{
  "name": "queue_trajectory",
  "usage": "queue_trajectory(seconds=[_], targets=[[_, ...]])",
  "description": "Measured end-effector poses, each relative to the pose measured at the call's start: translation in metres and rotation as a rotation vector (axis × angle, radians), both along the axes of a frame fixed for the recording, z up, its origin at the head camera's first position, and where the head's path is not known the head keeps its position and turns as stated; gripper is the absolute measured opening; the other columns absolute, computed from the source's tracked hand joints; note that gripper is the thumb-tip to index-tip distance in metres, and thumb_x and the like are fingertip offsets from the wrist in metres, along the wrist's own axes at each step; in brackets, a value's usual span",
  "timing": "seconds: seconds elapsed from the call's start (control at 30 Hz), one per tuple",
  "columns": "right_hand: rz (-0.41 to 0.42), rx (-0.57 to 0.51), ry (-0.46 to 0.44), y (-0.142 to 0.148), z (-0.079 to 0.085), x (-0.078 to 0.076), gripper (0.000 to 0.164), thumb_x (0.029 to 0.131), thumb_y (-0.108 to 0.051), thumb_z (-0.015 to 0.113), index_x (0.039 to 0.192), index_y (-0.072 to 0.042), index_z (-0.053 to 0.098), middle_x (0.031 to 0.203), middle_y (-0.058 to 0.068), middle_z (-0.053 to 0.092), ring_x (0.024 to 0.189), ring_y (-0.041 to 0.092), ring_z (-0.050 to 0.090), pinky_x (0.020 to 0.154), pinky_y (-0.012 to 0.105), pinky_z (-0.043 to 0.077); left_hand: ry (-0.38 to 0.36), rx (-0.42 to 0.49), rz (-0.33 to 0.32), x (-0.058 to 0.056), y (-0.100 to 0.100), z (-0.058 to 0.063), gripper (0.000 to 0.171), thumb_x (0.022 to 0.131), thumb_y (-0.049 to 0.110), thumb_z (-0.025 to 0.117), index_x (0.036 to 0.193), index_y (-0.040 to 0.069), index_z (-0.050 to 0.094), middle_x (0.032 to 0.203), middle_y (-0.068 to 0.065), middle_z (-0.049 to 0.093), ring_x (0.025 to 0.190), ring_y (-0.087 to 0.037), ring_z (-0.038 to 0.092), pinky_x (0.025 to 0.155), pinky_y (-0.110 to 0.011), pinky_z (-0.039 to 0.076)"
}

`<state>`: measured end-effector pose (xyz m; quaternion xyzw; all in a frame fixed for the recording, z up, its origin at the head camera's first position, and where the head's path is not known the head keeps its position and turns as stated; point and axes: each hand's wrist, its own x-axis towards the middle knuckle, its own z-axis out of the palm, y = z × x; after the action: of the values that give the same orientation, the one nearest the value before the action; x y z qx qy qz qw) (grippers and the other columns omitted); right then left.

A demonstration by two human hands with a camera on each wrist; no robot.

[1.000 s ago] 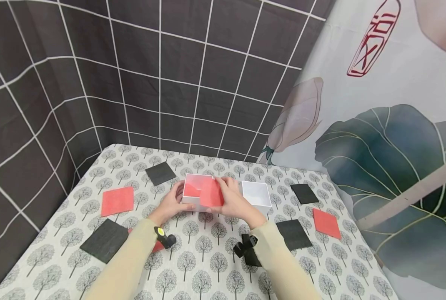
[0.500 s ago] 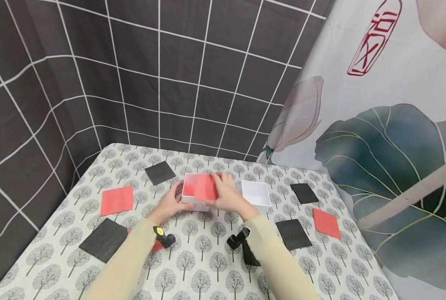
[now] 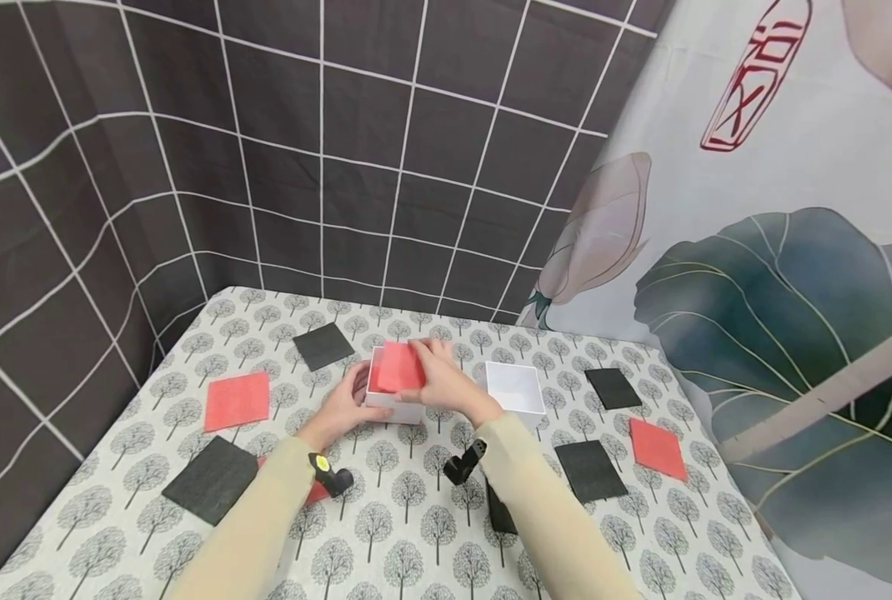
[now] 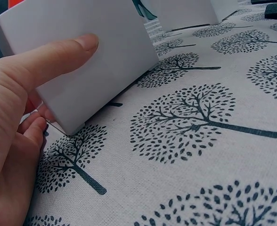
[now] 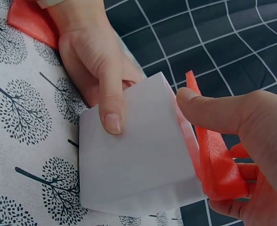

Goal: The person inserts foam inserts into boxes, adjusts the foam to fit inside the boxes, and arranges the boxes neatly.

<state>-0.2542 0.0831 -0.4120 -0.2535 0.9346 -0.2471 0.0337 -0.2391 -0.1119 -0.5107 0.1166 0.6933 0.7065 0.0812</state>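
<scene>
A white open-topped box [image 3: 393, 411] stands near the middle of the table. My left hand [image 3: 341, 412] grips its left side; in the left wrist view the thumb lies along the white wall [image 4: 105, 70]. Over the box's opening, my right hand [image 3: 449, 382] holds a red foam square [image 3: 398, 367] by its right part. From the right wrist, this foam square [image 5: 216, 160] looks bent and sits at the box's rim, between thumb and fingers. Some red shows inside the box beneath it, mostly hidden.
A second white open box [image 3: 515, 386] stands to the right. Black squares [image 3: 323, 346] [image 3: 210, 481] [image 3: 591, 470] [image 3: 613, 388] and red squares [image 3: 237, 401] [image 3: 656, 447] lie around on both sides. Sleeves partly cover another red piece [image 3: 316, 492] and a black one [image 3: 500, 508].
My right hand has moved left and slightly away from me, carrying the red foam square from the box's right side to over its opening. The left hand keeps its grip.
</scene>
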Motion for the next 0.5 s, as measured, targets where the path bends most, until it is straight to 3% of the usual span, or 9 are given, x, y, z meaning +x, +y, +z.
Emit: queue_trajectory(seconds=[0.5], targets=[[0.025, 0.059, 0.042, -0.0091, -0.0018, -0.0092, 0.097, 0.069, -0.042, 0.079, 0.143, -0.001, 0.032, 0.137, 0.015, 0.038, 0.121, 0.026, 0.033, 0.099, 0.042, 0.041, 0.017, -0.019, 0.02, -0.0013, 0.0003, -0.0056, 0.102, 0.063, 0.015, 0.085, 0.144, 0.012, 0.023, 0.147, -0.009, 0.03, 0.132, -0.022, 0.033, 0.105, -0.026, 0.032]])
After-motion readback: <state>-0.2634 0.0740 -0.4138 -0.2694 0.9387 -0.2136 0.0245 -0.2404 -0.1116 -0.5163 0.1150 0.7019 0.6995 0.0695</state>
